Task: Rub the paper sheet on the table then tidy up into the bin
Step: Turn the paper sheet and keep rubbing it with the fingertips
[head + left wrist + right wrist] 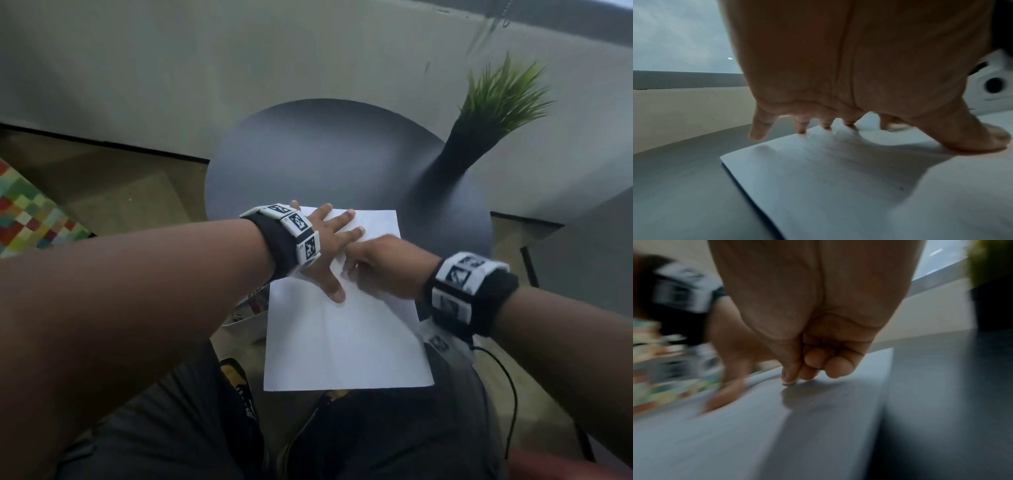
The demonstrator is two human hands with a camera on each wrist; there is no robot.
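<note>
The paper sheet [346, 329] lies flat on the round dark counter [308, 154], over the counter's six o'clock edge, so that its near end overhangs the person's lap; faint crease lines run across it. The left hand [329, 246] lies on the far half of the sheet with its fingers [346, 217] straight and spread toward one o'clock, their tips pressing the paper near its far edge, and its thumb set down toward six o'clock; it grips nothing. The left wrist view shows the fingertips [847, 122] and thumb touching the sheet [838, 178] while the little finger hangs just past the paper's edge, above the counter [674, 186]. The right hand [383, 263] comes in from four o'clock, just beside the left hand, and rests on the sheet with its fingers [816, 360] curled into the palm; the tips of the thumb and a finger touch the paper [735, 434], and nothing is seen held between them. Both wrists wear dark bands with black-and-white marker tiles. At two o'clock on the counter stands a tall black vase of green grass [503, 96]. A multicoloured checked rug [24, 212] lies on the floor at nine o'clock.
</note>
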